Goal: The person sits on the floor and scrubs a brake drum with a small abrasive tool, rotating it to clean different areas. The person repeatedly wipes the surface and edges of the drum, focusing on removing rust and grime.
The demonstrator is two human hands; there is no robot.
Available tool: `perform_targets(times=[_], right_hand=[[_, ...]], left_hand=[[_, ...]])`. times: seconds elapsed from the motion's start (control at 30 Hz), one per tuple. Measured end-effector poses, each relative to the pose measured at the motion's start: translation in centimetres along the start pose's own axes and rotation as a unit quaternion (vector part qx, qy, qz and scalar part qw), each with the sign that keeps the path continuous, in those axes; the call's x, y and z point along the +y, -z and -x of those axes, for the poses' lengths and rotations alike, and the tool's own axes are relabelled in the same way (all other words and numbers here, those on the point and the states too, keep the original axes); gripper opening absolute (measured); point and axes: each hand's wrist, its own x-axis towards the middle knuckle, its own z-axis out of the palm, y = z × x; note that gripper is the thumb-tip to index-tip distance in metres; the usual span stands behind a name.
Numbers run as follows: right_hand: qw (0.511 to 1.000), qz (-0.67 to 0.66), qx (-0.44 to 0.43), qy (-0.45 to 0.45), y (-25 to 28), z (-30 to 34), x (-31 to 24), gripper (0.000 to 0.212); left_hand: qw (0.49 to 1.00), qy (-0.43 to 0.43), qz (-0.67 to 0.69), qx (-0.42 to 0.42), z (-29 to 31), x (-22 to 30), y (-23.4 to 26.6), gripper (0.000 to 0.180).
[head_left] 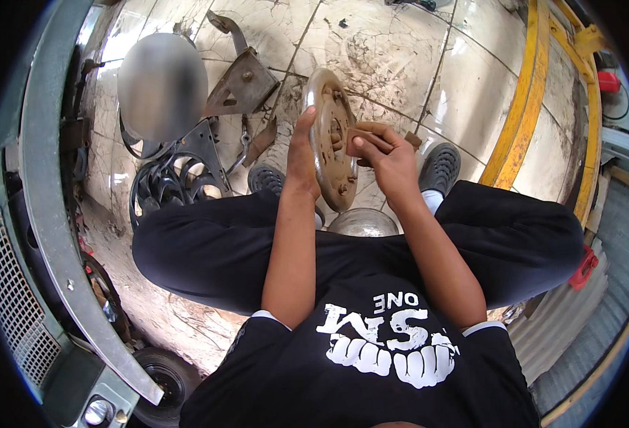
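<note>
**Rusty disc held on edge between both hands**

We start at our right fingers (368,143): they curl over the near face of a rusty round metal disc (331,135), pressing a small brown scrap against it, perhaps an abrasive piece, too small to tell. Our right hand (386,160) sits just right of the disc, touching it. Our left hand (302,153) clasps the disc's left rim, thumb up along the edge, fingers hidden behind. The disc stands nearly upright, its long axis running far to near, between the two hands and above our knees. Below it a shiny metal bowl (363,222) peeks out between the legs. Further left, on the grimy tiled floor (464,93), lie a black fan (175,182) and a metal bracket (243,82). A yellow frame (525,100) runs along the right.
</note>
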Motion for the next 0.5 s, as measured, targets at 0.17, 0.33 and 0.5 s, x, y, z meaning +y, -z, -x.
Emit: perform_targets(times=[0.17, 0.33, 0.5], right_hand=[[0.995, 0.104, 0.002, 0.009, -1.1, -0.5, 1.2, 0.021], [0.993, 0.106, -0.007, 0.046, -3.0, -0.3, 1.6, 0.017], [0.98, 0.19, -0.057, -0.031, -2.4, 0.4, 0.3, 0.019]], left_hand=[[0.998, -0.042, 0.029, 0.022, 1.5, -0.6, -1.5, 0.075], [0.997, -0.071, 0.018, 0.032, 1.5, -1.4, -1.2, 0.066], [0.999, -0.048, 0.014, 0.01, 1.0, -1.5, -0.3, 0.076]])
